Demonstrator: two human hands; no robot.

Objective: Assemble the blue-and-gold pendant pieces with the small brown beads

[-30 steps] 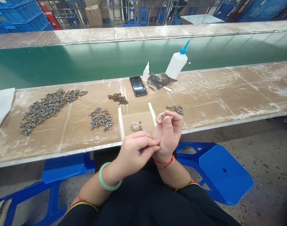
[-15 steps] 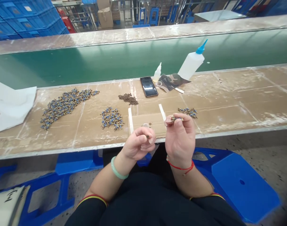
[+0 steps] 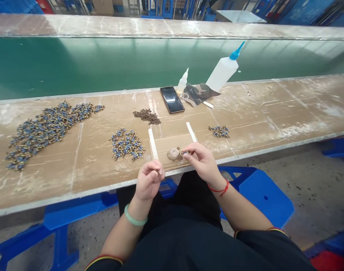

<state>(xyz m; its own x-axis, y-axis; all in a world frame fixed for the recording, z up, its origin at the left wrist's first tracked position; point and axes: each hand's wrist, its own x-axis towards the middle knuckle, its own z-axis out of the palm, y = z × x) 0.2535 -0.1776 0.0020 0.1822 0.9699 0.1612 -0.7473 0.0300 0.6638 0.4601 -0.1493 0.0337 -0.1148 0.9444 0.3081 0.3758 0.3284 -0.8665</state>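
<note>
My right hand (image 3: pixel 203 162) pinches a small blue-and-gold piece (image 3: pixel 186 153) between thumb and fingertips. It is right beside a small round clear dish (image 3: pixel 173 154) on a cardboard sheet (image 3: pixel 168 143). My left hand (image 3: pixel 149 180) is closed at the table's front edge, thumb against fingers; what it holds, if anything, is too small to make out. Left of the sheet lies a pile of blue-and-gold pieces (image 3: pixel 127 144), and a smaller cluster of such pieces (image 3: pixel 219 131) lies to the right. Small brown discs (image 3: pixel 147 116) are heaped behind the sheet.
A large pile of blue-and-gold pieces (image 3: pixel 47 130) covers the left of the table. White strips (image 3: pixel 153 144) flank the sheet. Farther back are a phone (image 3: pixel 172 99), a small dropper bottle (image 3: pixel 182 81), a camouflage cloth (image 3: pixel 200 93) and a white bottle with blue nozzle (image 3: pixel 222 73).
My right hand has gone down and left to the round dish, still pinching a small piece. My left hand has drawn away to the left and down. The view has shifted.
</note>
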